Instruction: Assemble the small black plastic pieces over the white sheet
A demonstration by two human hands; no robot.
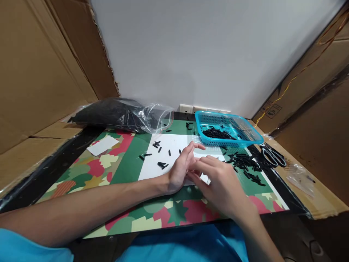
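Over a white sheet (152,160), my two hands meet at the middle of the table. My left hand (181,169) is turned on its side and half curled, with one finger stretched to the right. My right hand (218,178) has its fingers pressed together against the left palm. Whatever lies between them is hidden by the fingers. Small black rod-like pieces (163,165) lie scattered on the sheet left of my hands. A larger heap of the same black pieces (244,162) spreads on the green mat to the right.
A blue perforated basket (231,142) holding more black pieces stands at the back right. Black-handled scissors (272,155) lie beside it. A clear bag (117,114) full of black material rests at the back left, near a white paper (103,145). Cardboard walls (40,54) flank the table.
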